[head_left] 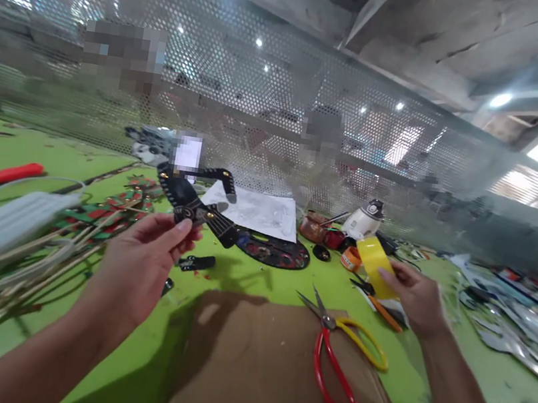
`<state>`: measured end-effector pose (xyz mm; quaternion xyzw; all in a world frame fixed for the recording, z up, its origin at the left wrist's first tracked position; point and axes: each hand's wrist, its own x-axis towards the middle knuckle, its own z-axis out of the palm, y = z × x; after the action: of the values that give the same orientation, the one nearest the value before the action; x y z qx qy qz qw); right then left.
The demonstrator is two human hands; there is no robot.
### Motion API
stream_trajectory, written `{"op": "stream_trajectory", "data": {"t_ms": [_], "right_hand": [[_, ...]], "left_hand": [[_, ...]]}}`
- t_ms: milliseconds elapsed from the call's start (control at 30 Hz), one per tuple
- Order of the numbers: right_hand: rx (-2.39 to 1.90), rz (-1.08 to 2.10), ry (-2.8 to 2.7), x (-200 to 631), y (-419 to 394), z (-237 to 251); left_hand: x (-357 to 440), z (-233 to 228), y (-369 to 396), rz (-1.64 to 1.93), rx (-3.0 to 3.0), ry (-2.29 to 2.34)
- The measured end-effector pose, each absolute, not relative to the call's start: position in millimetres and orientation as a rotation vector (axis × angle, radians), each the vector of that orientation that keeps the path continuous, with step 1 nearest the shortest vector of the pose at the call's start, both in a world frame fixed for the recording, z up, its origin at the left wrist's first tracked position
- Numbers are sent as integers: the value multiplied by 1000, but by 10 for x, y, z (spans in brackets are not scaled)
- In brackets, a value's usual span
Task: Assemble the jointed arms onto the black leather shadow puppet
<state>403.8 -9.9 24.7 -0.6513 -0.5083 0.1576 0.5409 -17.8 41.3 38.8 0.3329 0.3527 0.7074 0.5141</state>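
Observation:
My left hand (143, 263) holds a flat black puppet figure (193, 200) with gold dots up above the green table (248, 276); thumb and fingers pinch its lower body. One jointed arm of the figure sticks out to the right. My right hand (414, 294) grips a roll of yellow tape (378, 265) at the right, just above the table. Red-and-yellow-handled scissors (339, 360) lie open on a brown cardboard sheet (268, 376) between my forearms.
A bundle of thin bamboo sticks (9, 277) and a white face mask (2, 226) lie at the left. A white drawing sheet (257, 212), a dark painted cutout (274, 251), small pots (314, 227) and scraps sit further back. A perforated metal screen (285, 96) closes the far side.

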Motion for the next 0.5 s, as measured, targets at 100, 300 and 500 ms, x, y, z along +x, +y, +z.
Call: {"op": "stream_trajectory", "data": {"t_ms": [100, 300, 500], "right_hand": [[-1613, 364, -1356, 3867, -54, 157], [-1795, 201, -1717, 3608, 3, 2], [-1817, 228, -1842, 3699, -13, -12]], "left_hand": [[-232, 473, 452, 1812, 771, 799], [-312, 548, 532, 1928, 707, 807], [-371, 540, 575, 1943, 751, 795]]}}
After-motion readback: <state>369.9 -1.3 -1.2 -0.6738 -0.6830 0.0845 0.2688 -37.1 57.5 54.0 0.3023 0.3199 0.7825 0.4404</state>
